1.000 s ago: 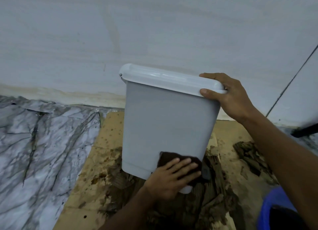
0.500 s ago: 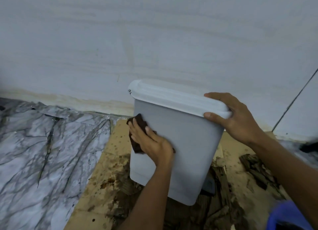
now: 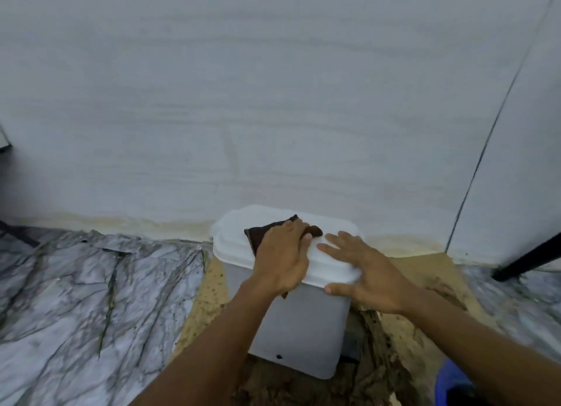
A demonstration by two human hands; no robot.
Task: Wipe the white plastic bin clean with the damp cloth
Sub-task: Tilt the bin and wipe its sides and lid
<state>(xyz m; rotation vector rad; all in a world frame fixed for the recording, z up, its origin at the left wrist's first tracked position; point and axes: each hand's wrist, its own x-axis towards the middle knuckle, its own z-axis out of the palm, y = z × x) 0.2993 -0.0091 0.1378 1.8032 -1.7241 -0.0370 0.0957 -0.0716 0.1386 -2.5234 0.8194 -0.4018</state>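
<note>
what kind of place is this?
Likely an indoor floor corner, perhaps a wash or utility area: veined marble floor, pale wall with a stained base, stained cardboard under the bin.

No readable text, label, brand, number or sign shows on anything.

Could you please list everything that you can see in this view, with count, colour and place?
bin: one, white, lid shut, centre, on the cardboard
cloth: one, dark brown, on the lid, one corner hanging over its front edge
cardboard: one sheet, tan, stained brown, on the floor under the bin
floor: grey-veined marble pattern, left and far right
wall: pale grey, upper view
blue object: one, bottom right corner, cut off, unidentifiable
black bar: one, slanted, right edge
left hand: one, pressing the cloth flat on the lid
right hand: one, fingers spread on the lid's right part
</note>
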